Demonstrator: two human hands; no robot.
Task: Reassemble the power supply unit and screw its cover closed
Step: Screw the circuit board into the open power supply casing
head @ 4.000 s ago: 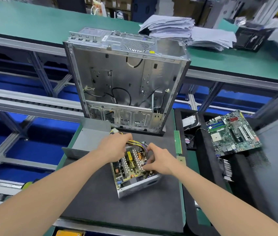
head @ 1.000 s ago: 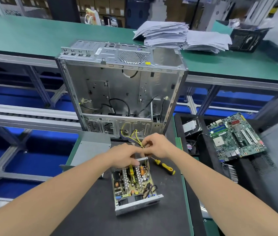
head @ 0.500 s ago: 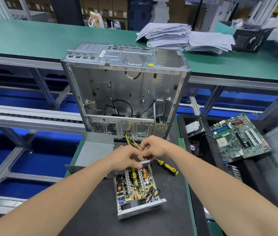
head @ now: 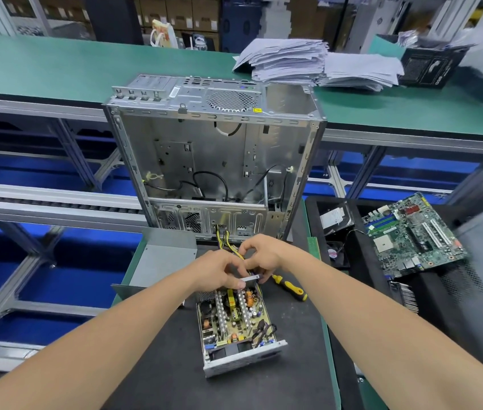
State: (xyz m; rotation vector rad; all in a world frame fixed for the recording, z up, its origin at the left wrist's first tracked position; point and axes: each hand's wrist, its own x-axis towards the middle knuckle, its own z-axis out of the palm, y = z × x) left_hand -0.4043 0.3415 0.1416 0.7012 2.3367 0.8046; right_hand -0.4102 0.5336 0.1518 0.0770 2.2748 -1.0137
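Observation:
The open power supply unit (head: 235, 324) lies on a black mat (head: 172, 368), its circuit board exposed and its vented front wall toward me. Its grey metal cover (head: 163, 255) lies separately to the left. Yellow and black cables (head: 228, 242) run from the unit's far end. My left hand (head: 216, 272) and my right hand (head: 263, 255) meet over that far end, fingers curled around the cable bundle and the metal rear edge (head: 250, 278). A yellow-and-black screwdriver (head: 290, 288) lies on the mat just right of my right hand.
An empty computer case (head: 213, 155) stands upright right behind the unit. A motherboard (head: 411, 235) rests on black trays at the right, with a small fan (head: 333, 253) beside it. Paper stacks (head: 308, 62) lie on the green bench behind. Conveyor rails run at left.
The unit has been turned and shifted since four seconds ago, and my hands moved from over the board to its far end at the cables. Over the last second they barely shifted.

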